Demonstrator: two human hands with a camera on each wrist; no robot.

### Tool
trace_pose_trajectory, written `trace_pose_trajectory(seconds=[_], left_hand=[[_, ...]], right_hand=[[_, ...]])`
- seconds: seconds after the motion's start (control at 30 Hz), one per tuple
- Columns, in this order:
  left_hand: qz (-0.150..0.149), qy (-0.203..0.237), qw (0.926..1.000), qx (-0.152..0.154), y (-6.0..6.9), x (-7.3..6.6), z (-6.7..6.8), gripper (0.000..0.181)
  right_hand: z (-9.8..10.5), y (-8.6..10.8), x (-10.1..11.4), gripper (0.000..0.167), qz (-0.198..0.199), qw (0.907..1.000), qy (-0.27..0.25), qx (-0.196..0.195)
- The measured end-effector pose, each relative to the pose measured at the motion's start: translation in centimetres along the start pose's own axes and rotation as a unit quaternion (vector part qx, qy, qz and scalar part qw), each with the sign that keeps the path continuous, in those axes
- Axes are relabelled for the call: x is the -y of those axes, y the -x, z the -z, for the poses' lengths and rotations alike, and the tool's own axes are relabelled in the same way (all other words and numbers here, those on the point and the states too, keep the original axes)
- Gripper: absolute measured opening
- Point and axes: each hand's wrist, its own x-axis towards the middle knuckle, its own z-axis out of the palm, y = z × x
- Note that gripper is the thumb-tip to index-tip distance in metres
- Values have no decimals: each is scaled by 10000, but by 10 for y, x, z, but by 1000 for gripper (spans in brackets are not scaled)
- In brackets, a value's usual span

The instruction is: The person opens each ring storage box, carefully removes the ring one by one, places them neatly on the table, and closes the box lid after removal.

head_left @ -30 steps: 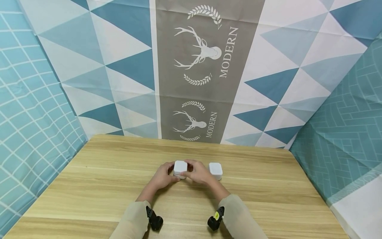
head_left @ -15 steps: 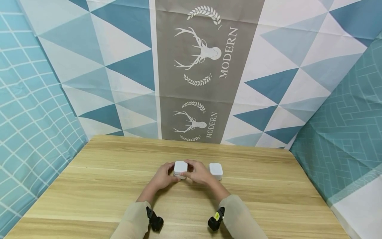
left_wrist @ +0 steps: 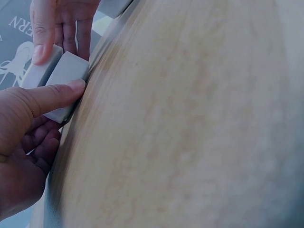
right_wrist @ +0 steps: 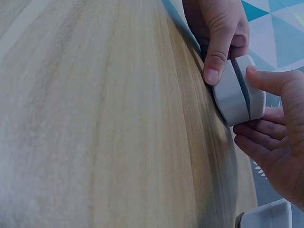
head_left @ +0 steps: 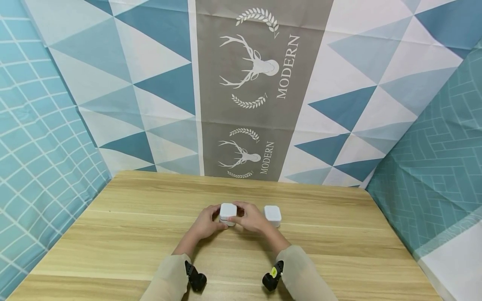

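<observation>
Two small white rounded-square pieces stand one on top of the other near the middle of the table, a dark gap line between them. My left hand holds the lower white piece, its thumb along the near side. The upper white piece is pinched by my right hand, thumb in front and fingers behind. From the right wrist view, the upper piece sits slightly askew over the lower one. Whether they are box and lid or two separate blocks, I cannot tell.
Another white rounded-square piece lies on the wooden table just right of my right hand. Behind the table hangs a patterned cloth, with a blue checked cloth at the left and a teal one at the right.
</observation>
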Motion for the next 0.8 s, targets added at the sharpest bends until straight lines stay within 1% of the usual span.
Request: trace_pose_trajectory(seconds=[0.8], left_hand=[[19,55,10000,-14,-1,2,-1,68]], right_hand=[[0,-1,-2,61,-27,9997,-207,81]])
